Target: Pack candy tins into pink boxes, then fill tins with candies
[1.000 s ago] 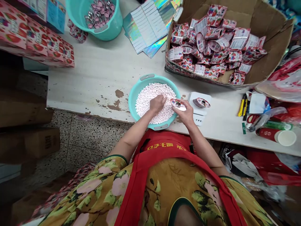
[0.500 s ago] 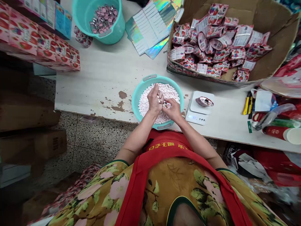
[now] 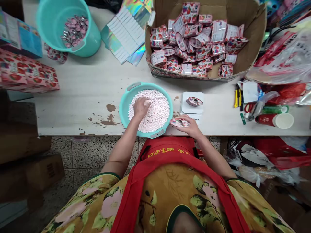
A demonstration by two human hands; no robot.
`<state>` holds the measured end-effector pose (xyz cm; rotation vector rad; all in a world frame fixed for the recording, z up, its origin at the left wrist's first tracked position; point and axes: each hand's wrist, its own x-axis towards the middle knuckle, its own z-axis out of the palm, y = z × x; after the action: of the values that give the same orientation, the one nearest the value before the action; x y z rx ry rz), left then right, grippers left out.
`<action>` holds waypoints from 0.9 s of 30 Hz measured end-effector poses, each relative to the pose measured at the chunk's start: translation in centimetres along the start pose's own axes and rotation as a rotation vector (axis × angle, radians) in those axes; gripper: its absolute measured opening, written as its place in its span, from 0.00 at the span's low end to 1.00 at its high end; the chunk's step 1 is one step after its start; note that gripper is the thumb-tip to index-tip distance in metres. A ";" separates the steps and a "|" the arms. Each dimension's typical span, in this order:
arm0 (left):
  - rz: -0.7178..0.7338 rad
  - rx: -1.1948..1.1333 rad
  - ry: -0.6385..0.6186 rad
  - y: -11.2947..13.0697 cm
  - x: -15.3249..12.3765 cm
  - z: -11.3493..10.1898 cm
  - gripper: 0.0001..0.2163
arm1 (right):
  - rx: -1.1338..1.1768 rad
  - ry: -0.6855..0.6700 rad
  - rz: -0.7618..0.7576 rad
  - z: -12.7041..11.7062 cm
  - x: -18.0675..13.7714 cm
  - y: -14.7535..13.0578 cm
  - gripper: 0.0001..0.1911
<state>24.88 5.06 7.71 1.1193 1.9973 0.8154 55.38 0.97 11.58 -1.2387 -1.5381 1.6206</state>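
My left hand [image 3: 141, 108] is in the turquoise basin [image 3: 122, 113], its fingers curled into the small white-pink candies [image 3: 157, 110]. A few candies seem to be between the fingers and thumb. My right hand [image 3: 190, 127] grips a strawberry-print packet [image 3: 179, 123] just off the basin's right rim, with its open mouth facing up; what is inside is hard to make out. Behind that hand stands a white digital scale [image 3: 190, 109], whose front panel is partly covered by the fingers. Another open strawberry-print packet [image 3: 194, 101] lies on the scale's plate.
A cardboard box [image 3: 239, 19] of several similar packets sits at the back. Farther left are a turquoise bucket [image 3: 93, 40] of small pink and silver caps, label sheets [image 3: 127, 30] and strawberry-print boxes [image 3: 29, 72]. On the right lie cutters [image 3: 236, 97] and a red paper cup [image 3: 266, 119].
My hands were together over the basin, the left fist at the packet's mouth. Now they are apart: the left is down in the candies, the right has carried the packet toward the scale.
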 end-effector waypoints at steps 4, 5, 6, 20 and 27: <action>0.262 0.162 -0.036 2.6 0.2 5.6 0.08 | -0.011 0.464 0.172 -6.7 -4.4 2.8 0.27; 0.347 0.169 -0.097 4.0 0.1 7.7 0.10 | -0.020 0.564 0.188 -8.1 -4.9 3.5 0.28; 0.445 0.191 -0.179 5.6 0.0 10.0 0.12 | -0.036 0.640 0.195 -9.2 -5.1 4.2 0.29; 0.067 -0.671 -0.441 9.5 1.1 11.4 0.17 | -0.304 0.623 0.033 -9.6 6.2 9.3 0.27; -0.585 -1.217 -0.064 3.1 0.9 1.6 0.16 | -0.488 0.716 -0.102 -7.6 6.2 6.4 0.32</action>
<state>27.19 7.43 9.02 -0.1349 1.2185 1.3144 60.90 8.69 4.72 -1.7121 -1.5010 0.6093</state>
